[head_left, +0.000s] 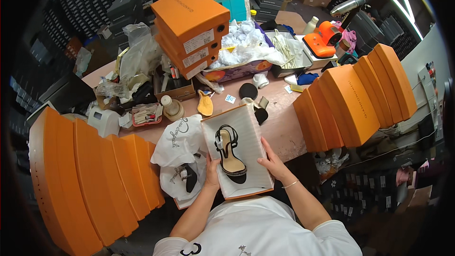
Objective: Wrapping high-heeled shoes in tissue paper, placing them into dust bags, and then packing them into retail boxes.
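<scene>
1. Head view: the left hand [212, 173] grasps the left side of the open shoebox [251, 132].
2. The right hand [275, 163] grips the shoebox's right side, thumb over the rim.
3. Inside the shoebox lies a black strappy sandal [232, 164].
4. Left of the shoebox, a black shoe [191, 179] lies among white wrapping [173, 140].
5. Orange boxes [350, 104] stand right of the shoebox.

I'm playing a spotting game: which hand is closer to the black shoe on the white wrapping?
Left. The left hand is just right of that black shoe; the right hand is farther, across the box both hold.
</scene>
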Available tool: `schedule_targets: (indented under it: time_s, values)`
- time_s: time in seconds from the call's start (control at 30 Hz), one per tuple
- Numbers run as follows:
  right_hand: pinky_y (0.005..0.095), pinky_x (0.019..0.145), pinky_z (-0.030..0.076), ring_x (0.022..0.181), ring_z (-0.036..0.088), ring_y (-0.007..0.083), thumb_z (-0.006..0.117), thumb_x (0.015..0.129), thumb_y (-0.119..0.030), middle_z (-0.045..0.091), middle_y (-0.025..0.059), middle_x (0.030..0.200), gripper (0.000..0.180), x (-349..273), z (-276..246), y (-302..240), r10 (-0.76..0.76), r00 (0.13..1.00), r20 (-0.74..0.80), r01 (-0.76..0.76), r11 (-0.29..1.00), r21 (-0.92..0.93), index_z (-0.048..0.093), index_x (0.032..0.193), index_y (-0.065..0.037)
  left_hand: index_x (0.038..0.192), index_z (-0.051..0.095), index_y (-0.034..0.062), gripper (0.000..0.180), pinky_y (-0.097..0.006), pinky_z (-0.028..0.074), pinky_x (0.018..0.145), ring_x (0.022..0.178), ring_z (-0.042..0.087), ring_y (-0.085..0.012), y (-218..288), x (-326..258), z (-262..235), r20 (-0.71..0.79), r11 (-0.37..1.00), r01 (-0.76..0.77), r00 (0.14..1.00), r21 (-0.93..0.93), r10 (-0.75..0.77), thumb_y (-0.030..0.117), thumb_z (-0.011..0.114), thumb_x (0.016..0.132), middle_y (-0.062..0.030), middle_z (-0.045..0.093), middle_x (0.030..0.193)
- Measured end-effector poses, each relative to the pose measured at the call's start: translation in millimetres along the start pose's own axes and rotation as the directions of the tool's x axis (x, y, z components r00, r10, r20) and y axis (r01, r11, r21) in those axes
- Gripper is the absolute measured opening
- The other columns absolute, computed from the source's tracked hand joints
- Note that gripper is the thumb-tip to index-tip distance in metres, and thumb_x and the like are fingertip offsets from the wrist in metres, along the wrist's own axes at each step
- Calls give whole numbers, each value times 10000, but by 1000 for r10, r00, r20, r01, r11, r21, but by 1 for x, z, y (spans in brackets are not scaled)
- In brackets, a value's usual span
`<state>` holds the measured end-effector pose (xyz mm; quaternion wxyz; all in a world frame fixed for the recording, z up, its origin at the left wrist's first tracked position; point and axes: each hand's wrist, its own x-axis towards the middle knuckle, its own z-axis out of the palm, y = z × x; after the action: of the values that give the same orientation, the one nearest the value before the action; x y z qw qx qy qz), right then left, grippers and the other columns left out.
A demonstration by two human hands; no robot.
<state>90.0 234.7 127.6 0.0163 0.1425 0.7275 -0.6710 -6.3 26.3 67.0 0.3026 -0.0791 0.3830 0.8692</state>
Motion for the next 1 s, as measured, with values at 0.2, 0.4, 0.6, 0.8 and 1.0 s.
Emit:
schedule_targets:
  time_s: [0.2, 0.4, 0.6, 0.8, 1.0]
  values:
    - [364, 1079, 288, 1341, 340, 315, 595, 883, -287, 332, 247, 1449, 693, 41, 24, 95, 280, 960, -15, -279, 959, 44, 287, 1436, -4, 1431, 258, 39, 679, -343, 333, 1028, 1215, 442, -262, -21, 17, -57, -210, 878, 97, 978, 469, 5, 213, 583, 860, -151, 435, 1351]
    - [393, 992, 398, 1175, 489, 366, 606, 879, -250, 442, 245, 1331, 554, 26, 33, 99, -219, 907, -360, -22, 828, -560, 422, 1342, -7, 1380, 394, 14, 618, -426, 281, 1086, 1305, 355, -388, 8, -39, -29, 227, 231, -341, 884, 912, 409, 178, 642, 838, -235, 402, 1375]
    - [325, 783, 514, 952, 608, 252, 635, 851, -147, 564, 168, 1169, 431, 42, -9, 46, -189, 936, -299, 89, 944, -318, 523, 1247, -17, 1197, 592, 59, 444, -530, 214, 1092, 1328, 304, -398, -3, -38, -1, 513, -217, -474, 837, 854, 191, 213, 669, 788, -203, 423, 1364]
    - [280, 723, 498, 775, 610, 153, 652, 849, -145, 605, 113, 1048, 349, 126, -61, -1, -257, 961, -101, 226, 942, -248, 588, 1160, 0, 1166, 611, 79, 434, -568, 198, 1086, 1287, 367, -358, -25, -5, -11, 354, -388, -282, 927, 877, 125, 238, 681, 768, -194, 407, 1369]
    - [336, 747, 503, 822, 640, 247, 648, 820, -120, 658, 155, 962, 288, 257, -123, -28, -520, 823, -228, 431, 834, -344, 629, 1089, -20, 1143, 625, 44, 432, -540, 313, 1027, 1224, 438, -342, -33, -10, -4, 154, -275, -84, 958, 958, 244, 231, 687, 760, -164, 408, 1379]
